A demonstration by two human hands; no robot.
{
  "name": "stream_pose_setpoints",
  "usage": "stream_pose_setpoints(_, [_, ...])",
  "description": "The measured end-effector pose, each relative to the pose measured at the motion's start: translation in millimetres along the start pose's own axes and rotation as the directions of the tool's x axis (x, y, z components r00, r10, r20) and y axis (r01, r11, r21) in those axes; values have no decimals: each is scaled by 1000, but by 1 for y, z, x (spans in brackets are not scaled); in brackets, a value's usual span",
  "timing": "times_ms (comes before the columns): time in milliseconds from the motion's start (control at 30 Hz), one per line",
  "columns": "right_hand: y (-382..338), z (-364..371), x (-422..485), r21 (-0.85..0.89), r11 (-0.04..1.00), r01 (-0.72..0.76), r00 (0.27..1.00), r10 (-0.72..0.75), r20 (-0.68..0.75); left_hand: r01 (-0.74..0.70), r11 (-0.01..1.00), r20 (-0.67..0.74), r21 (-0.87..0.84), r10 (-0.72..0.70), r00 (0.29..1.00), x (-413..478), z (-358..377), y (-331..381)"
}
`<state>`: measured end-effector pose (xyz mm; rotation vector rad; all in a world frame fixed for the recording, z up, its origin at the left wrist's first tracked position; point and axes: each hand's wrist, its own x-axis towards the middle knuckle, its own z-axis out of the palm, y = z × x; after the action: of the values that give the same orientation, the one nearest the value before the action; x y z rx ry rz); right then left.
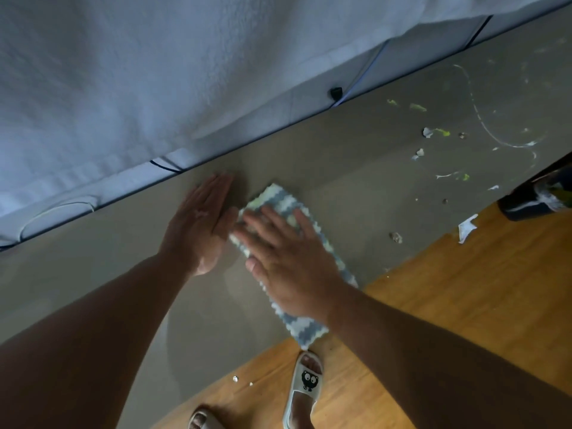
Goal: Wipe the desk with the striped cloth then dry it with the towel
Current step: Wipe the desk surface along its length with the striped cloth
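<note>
The striped cloth [283,203], blue-grey and white with a pale green band, lies folded on the grey-brown desk [356,168]. My right hand [288,261] presses flat on top of it, fingers spread. My left hand [201,221] lies flat on the bare desk just left of the cloth, fingers straight and together, its edge touching the cloth's left side. The cloth's near end [309,331] hangs at the desk's front edge. No towel is clearly identifiable.
White and green scraps and smears [433,133] litter the desk's right part. A white bedsheet [154,72] on a mattress borders the desk's far edge. A dark object [532,196] stands at right. Below is wooden floor [464,289] and my slippered feet [306,382].
</note>
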<state>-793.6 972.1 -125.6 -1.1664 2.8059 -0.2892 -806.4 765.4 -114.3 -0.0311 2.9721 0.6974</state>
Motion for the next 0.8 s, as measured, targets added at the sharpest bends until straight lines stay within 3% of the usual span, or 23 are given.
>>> stream_pose_setpoints(100, [-25, 3, -31, 8, 997, 82, 995, -82, 49, 63, 994, -24, -93, -65, 998, -10, 0, 2])
stream_pose_setpoints(233, [-3, -2, -60, -21, 998, 57, 995, -55, 87, 64, 992, -45, -112, -69, 997, -13, 3, 8])
stream_pose_setpoints(433, [90, -23, -86, -94, 973, -211, 970, 220, 102, 27, 991, -70, 131, -18, 997, -15, 17, 17])
stream_pose_setpoints(533, [131, -30, -90, -80, 935, -347, 934, 352, 68, 75, 962, -51, 262, -64, 997, -17, 29, 34])
stream_pose_setpoints(800, [220, -47, -82, 23, 775, -632, 774, 632, -23, 13, 941, 18, 339, -20, 1000, 5, 54, 93])
